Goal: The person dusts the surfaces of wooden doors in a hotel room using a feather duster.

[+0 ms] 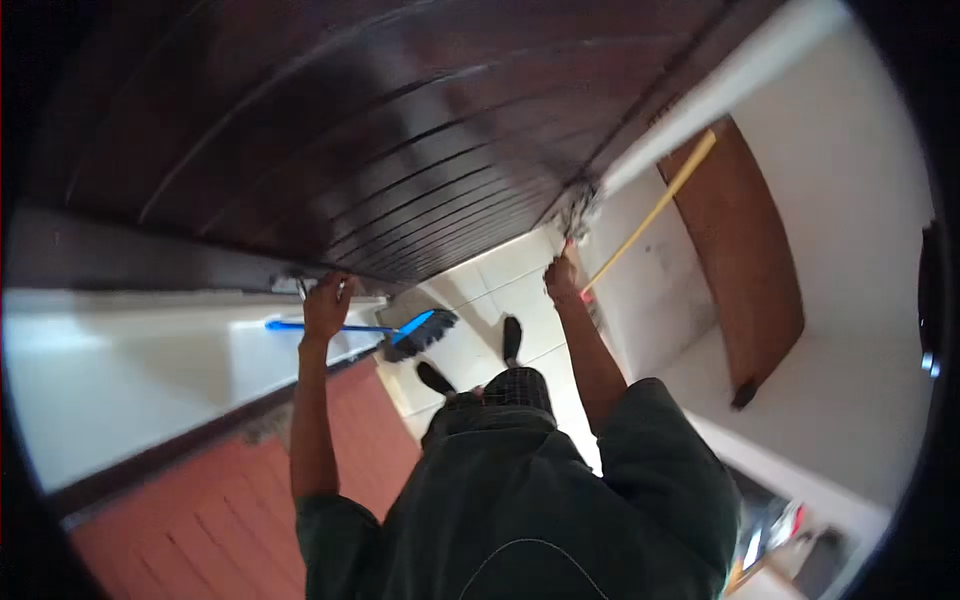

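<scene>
My left hand (328, 306) is closed round the metal handle (291, 284) at the edge of a dark slatted door (400, 130). Farther right, my right hand (562, 277) grips a duster (577, 215) with a red part just above the fingers and grey, shaggy strands. Those strands lie near the lower corner of the door. Below my left hand a broom (420, 333) with a blue handle and dark bristles rests by the doorway.
A yellow pole (650, 215) leans at the right beside a curved brown board (735, 250) against the white wall (850, 180). Pale floor tiles (470, 285) lie under my feet. A reddish surface (230, 500) spreads at lower left. Various items sit on a shelf at lower right.
</scene>
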`<act>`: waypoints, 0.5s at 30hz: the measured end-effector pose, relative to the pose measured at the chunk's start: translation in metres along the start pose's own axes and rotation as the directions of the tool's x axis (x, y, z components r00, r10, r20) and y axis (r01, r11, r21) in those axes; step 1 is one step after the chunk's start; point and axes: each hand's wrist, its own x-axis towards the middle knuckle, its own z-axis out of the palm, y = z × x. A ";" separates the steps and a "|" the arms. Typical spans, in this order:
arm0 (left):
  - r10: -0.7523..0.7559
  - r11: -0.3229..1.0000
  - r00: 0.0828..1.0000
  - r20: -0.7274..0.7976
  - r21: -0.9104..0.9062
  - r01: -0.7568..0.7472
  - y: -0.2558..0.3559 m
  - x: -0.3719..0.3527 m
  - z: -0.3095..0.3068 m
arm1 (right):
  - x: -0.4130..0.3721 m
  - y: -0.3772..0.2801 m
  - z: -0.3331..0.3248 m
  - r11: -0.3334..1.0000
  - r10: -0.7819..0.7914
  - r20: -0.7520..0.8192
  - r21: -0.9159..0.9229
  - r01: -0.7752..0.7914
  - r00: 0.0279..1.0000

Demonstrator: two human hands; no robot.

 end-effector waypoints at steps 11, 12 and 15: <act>0.133 0.983 0.942 0.309 0.080 -0.165 -0.009 0.020 -0.006 | -0.158 0.166 0.265 0.965 -0.102 -0.321 0.197 0.171 0.942; 0.108 0.984 0.938 0.328 0.096 -0.147 -0.006 0.019 -0.008 | -0.189 0.198 0.281 0.984 0.030 -0.334 0.175 0.031 0.942; 0.198 0.979 0.942 0.273 -0.008 -0.204 -0.011 0.018 -0.004 | -0.248 0.287 0.297 0.942 0.309 -0.257 0.213 -0.258 0.916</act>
